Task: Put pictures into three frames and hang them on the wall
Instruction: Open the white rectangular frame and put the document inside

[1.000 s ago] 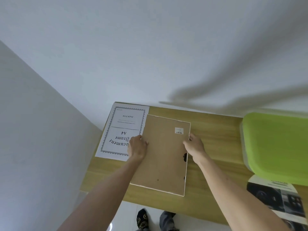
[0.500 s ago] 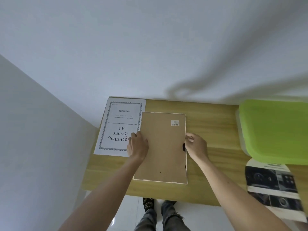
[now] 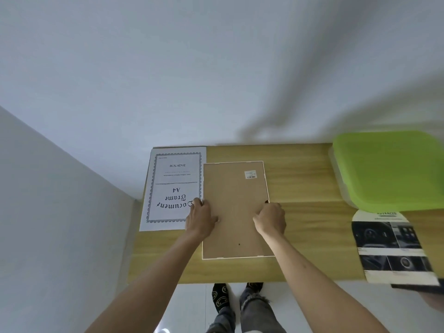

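Observation:
A picture frame (image 3: pixel 234 212) lies face down on the wooden table (image 3: pixel 307 188), its brown backing board up inside a thin white rim. A small barcode sticker sits near its far right corner. My left hand (image 3: pixel 200 218) rests on the frame's left edge, fingers reaching over the rim and thumb on the board. My right hand (image 3: pixel 271 218) lies on the right side with curled fingers, one fingertip at a small black clip (image 3: pixel 266 201) on the right rim. A white "Document Frame A4" insert sheet (image 3: pixel 171 186) lies just left of the frame. A printed car picture (image 3: pixel 394 248) lies at the right.
A clear box with a bright green lid (image 3: pixel 389 169) stands at the table's far right, overlapping the car picture's far end. A white wall runs along the table's back and left. My legs and shoes (image 3: pixel 221 299) show below the front edge.
The frame has turned until its edges run square with the table. My right hand has moved from outside the right rim onto the board, by the black clip. My left hand stays on the left edge.

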